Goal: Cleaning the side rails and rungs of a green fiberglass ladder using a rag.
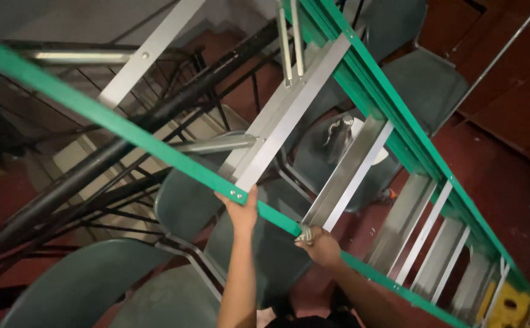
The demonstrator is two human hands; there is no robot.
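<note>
Both hands hold the near green rail (156,149) of a big ladder (362,146) tipped on its side. The left hand (241,212) wraps around it. Just right, the right hand (319,243) grips where a silver step (347,173) joins. Dark green chairs (83,285) sit below. Farther off are black stair railings (113,152).

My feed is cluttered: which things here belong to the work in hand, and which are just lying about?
In hand:
green ladder
left hand on its rail
right hand on its rail

Lying about:
grey chairs
black stair railing
metal flask
</note>
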